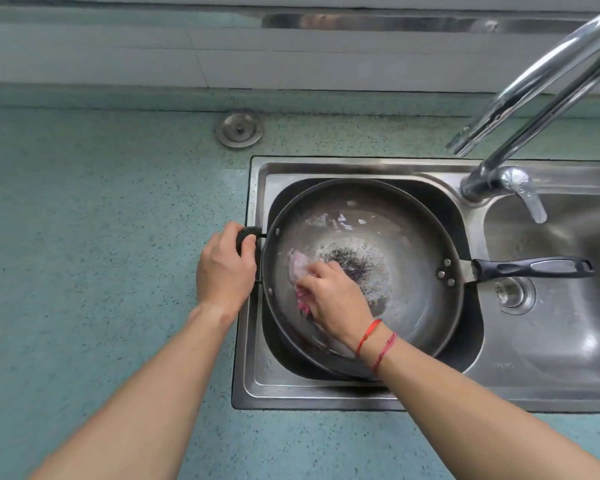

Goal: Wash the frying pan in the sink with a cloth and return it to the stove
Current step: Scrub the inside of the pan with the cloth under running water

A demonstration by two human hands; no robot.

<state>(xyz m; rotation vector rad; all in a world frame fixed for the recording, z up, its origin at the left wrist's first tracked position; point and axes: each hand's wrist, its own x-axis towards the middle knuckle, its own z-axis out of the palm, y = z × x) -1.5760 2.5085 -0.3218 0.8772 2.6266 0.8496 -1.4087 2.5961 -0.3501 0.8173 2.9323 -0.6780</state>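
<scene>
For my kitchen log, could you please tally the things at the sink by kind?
Pan: 1
Cloth: 1
Tap: 1
Plug on counter: 1
Sink: 1
Hands: 2 (left hand, right hand)
Total: 7

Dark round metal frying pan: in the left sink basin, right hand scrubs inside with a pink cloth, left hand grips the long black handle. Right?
No. Head view: the left hand grips the short black side handle of the frying pan; the long black handle points right, untouched. Rest holds.
</scene>
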